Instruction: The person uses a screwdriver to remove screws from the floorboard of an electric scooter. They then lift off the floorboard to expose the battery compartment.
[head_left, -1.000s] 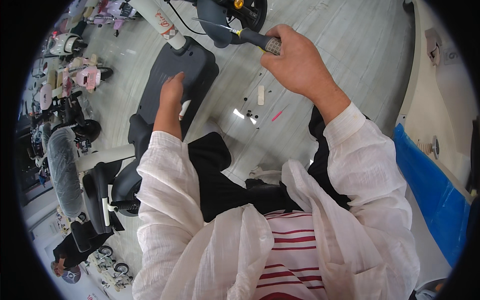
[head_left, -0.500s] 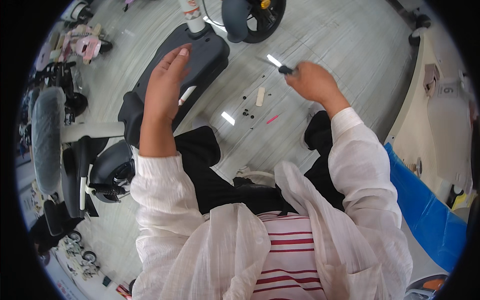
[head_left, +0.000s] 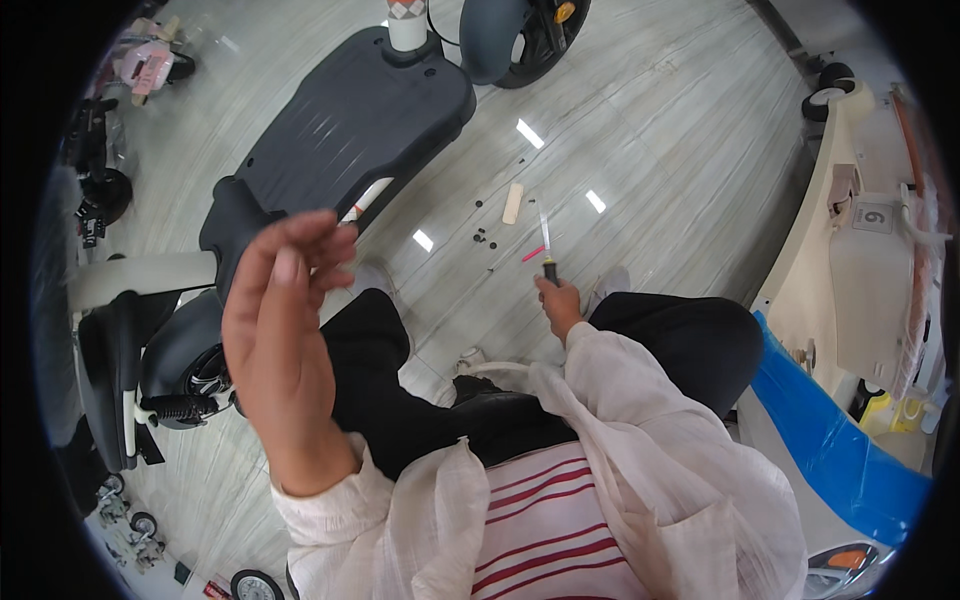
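1. Scooter [head_left: 350, 140], dark grey, lies across the pale wood-look floor [head_left: 660, 120] ahead of the seated person; its flat deck runs from upper middle down to the left, and its front wheel [head_left: 515, 35] sits at the top edge.
2. Blue sheet [head_left: 830, 440] and a cream-coloured body panel [head_left: 870, 270] stand off to the person's right, well apart from the scooter.
3. Left hand [head_left: 285, 320] is raised in the air, close to the camera, in front of the scooter's rear end. Its grip is open, fingers loosely curved and holding nothing.
4. Right hand [head_left: 560, 305] is low, near the floor between the knees. Its grip is closed round the dark handle of a screwdriver [head_left: 546, 250], whose thin shaft points away from the person.
5. Small cream stick-shaped piece [head_left: 512, 203] lies on the floor just beyond the screwdriver tip, between it and the scooter deck.
6. Pink sliver [head_left: 533, 254] lies just beside the screwdriver handle.
7. Tiny black screws [head_left: 483, 237] are scattered near the cream piece.
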